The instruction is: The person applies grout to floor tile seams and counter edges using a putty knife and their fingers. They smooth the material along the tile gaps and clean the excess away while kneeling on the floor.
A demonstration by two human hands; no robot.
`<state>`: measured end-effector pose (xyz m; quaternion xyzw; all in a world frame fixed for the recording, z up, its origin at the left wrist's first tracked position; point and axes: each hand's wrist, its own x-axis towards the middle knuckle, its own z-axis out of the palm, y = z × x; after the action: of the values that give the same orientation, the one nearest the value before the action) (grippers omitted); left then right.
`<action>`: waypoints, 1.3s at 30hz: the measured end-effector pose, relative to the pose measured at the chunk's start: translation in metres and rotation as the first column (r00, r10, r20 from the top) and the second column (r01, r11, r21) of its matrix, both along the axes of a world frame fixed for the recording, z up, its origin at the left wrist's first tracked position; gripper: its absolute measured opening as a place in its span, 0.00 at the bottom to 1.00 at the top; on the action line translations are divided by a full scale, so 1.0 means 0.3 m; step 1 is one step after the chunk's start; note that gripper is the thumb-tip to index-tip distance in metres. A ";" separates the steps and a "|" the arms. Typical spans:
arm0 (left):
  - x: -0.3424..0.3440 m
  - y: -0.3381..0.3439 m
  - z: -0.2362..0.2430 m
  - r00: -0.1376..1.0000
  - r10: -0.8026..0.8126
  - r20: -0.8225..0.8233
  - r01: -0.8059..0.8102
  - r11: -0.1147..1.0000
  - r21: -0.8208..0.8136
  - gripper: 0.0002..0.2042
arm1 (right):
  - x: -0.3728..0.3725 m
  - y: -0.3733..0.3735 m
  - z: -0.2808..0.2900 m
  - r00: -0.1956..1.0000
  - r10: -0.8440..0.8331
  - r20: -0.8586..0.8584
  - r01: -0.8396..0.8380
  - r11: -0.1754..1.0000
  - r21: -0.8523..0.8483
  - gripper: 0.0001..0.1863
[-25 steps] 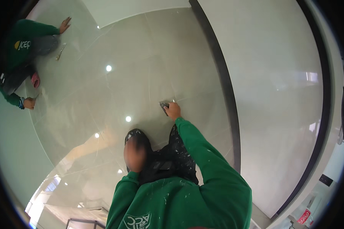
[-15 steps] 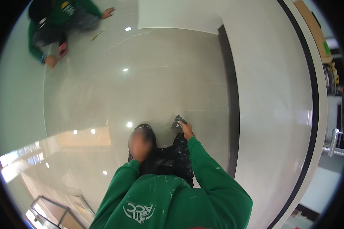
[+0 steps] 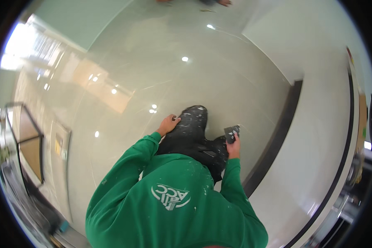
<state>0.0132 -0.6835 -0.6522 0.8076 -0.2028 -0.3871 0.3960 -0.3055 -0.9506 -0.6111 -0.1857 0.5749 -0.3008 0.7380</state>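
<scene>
My right hand (image 3: 234, 145) grips a dark flat scraper (image 3: 231, 133) spotted white, held beside my right leg at the right of centre. My left hand (image 3: 168, 123) is at the outer side of my paint-speckled black trouser leg (image 3: 191, 116); its fingers are curled, and whatever they may hold is too small to make out. I am low over glossy grey floor tiles (image 3: 252, 99), in a paint-spotted green sweatshirt.
A dark base strip (image 3: 273, 140) runs along a white panel (image 3: 314, 136) at my right. A pale wall corner stands at upper right. At the top edge are a co-worker's hand (image 3: 224, 2) and a thin tool (image 3: 207, 10). A black-framed rack (image 3: 24, 140) stands far left.
My view has turned, carrying the co-worker to the top edge and the rack into the left side. My left hand has moved to my leg's outer side. The scraper stays in my right hand.
</scene>
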 end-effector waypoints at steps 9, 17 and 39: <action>-0.010 0.200 0.181 0.945 0.232 -0.232 -0.294 0.912 -0.287 0.25 | 0.450 0.098 0.307 0.850 0.475 0.229 -0.463 0.880 -0.107 0.10; -0.008 0.045 0.354 0.732 0.309 -0.607 -0.629 0.650 -0.427 0.19 | 0.846 0.340 0.321 0.452 0.873 0.182 -0.854 0.482 -0.196 0.14; 0.029 0.566 -0.043 0.031 0.673 -0.739 -0.986 0.143 0.089 0.09 | 0.280 0.053 0.230 0.671 0.708 -0.222 -0.736 0.673 -0.077 0.23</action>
<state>0.0219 -0.5136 -0.6652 0.4501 0.3973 -0.2420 0.7622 -0.2217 -0.9345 -0.5422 -0.4822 0.4897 -0.0115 0.7263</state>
